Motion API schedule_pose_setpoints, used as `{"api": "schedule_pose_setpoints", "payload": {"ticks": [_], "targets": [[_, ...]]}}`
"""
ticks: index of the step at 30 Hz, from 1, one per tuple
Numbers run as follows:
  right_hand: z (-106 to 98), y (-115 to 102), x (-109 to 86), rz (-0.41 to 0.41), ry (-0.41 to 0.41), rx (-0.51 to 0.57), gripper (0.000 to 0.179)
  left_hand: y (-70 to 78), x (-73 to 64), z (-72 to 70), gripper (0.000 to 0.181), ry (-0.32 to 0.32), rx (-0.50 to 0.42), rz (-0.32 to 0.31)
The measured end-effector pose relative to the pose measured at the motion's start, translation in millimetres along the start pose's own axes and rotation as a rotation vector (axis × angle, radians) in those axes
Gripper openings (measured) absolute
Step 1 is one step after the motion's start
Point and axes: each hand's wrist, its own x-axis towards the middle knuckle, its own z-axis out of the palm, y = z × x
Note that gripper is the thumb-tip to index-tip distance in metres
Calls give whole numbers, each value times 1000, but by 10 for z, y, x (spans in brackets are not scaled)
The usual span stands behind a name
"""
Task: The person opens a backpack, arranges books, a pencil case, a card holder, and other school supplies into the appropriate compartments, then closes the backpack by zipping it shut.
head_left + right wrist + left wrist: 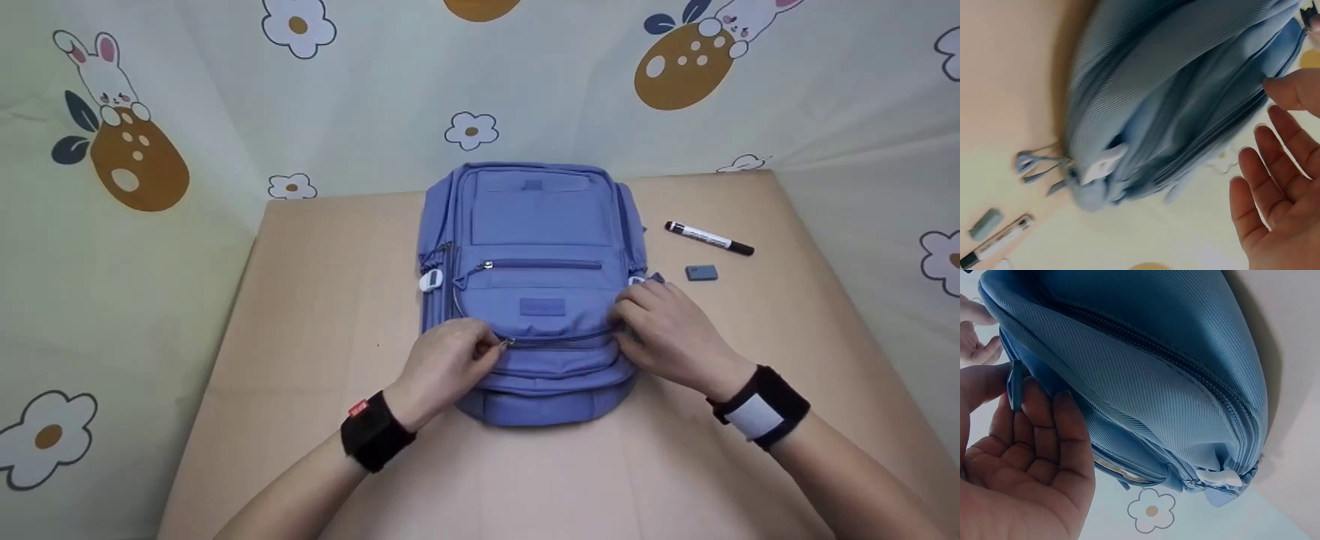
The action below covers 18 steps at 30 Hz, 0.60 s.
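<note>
A blue backpack (540,217) lies on its back, its front pockets facing up. At the front pocket's lower left, my left hand (454,356) pinches a zipper pull (1014,385) between thumb and forefinger; the other fingers are loosely bent. My right hand (667,322) is at the pocket's right edge. The right wrist view shows its fingers (1255,169) spread and slightly bent, with the thumb tip overlapping the pocket's edge and nothing in the grasp. That pocket gapes between its zipper edges in this view. Higher up, a smaller zipper (547,264) runs straight across the front.
The backpack rests on a tan tabletop (322,300). To its right lie a black-and-white marker (709,238) and a small blue-grey eraser-like block (701,273). A patterned curtain (375,97) with flowers and rabbits borders the table at the back and sides.
</note>
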Motion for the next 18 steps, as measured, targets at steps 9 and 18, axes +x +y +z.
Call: {"api": "schedule_pose_setpoints", "payload": {"ticks": [9, 18], "targets": [[98, 94, -79, -53, 14, -6, 19, 60, 11, 21, 6, 8, 24, 25], [157, 73, -79, -34, 4, -11, 19, 291, 143, 145, 5, 38, 69, 144]]}}
